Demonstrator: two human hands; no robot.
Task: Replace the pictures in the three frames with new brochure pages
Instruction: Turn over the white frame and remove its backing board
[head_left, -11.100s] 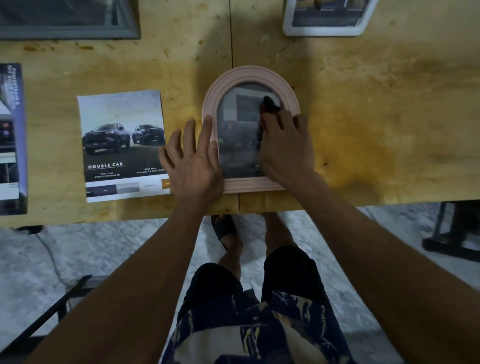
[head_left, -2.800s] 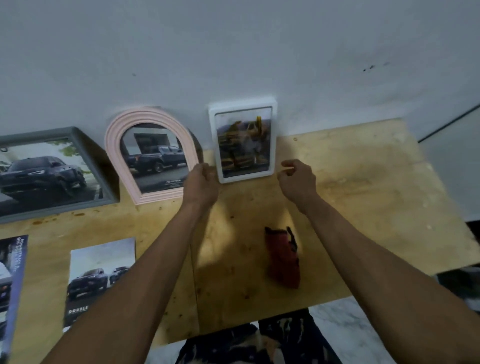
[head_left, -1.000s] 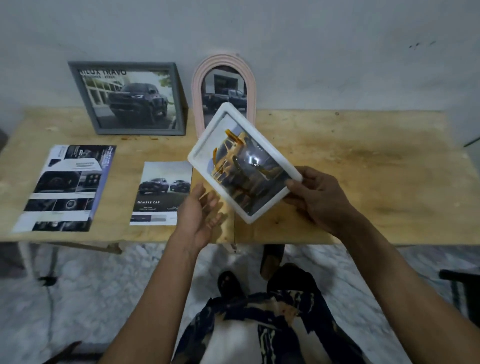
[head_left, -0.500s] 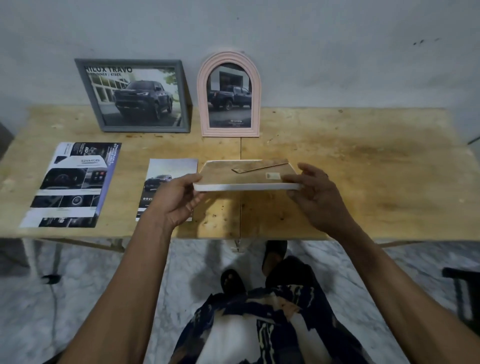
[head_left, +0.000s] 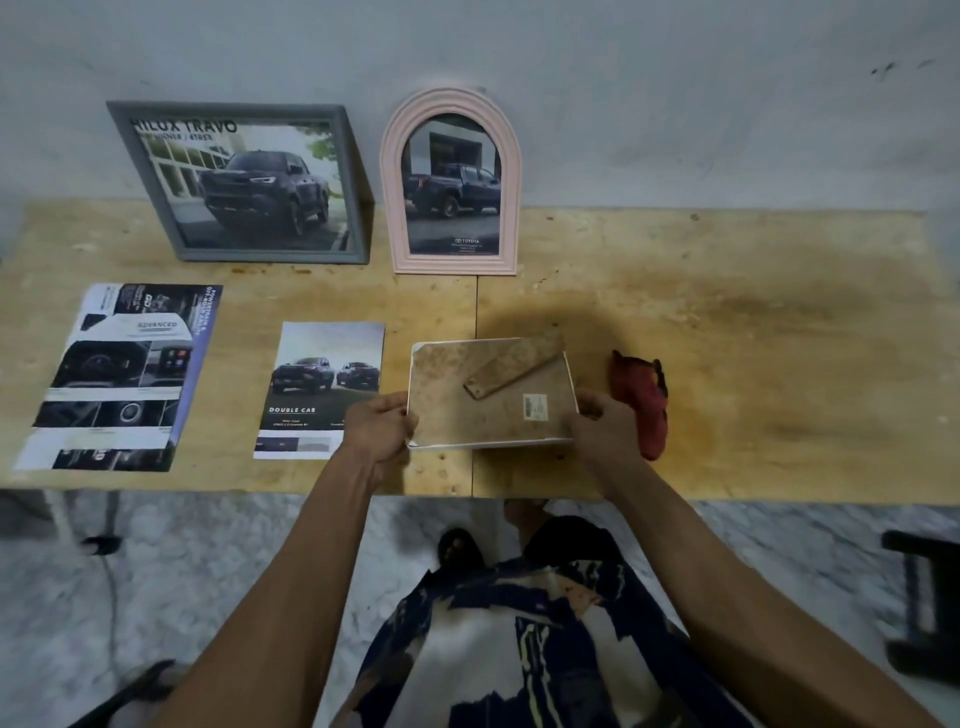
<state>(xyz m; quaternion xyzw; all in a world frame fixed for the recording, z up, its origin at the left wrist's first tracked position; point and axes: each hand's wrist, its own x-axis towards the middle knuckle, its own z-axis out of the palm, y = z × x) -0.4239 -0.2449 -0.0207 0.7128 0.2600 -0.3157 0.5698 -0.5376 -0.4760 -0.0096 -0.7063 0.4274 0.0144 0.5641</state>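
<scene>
White-rimmed frame (head_left: 491, 397), now flipped backing-up, is lying below the pink arched frame (head_left: 451, 182); left hand (head_left: 378, 427) and right hand (head_left: 602, 428) are pinching its sides, exposing the backing for removal.

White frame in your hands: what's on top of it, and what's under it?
The white frame is back-up: its brown backing board carries a fold-out stand and small sticker. Left hand and right hand grip its sides. The picture side and the table beneath are hidden.
</scene>
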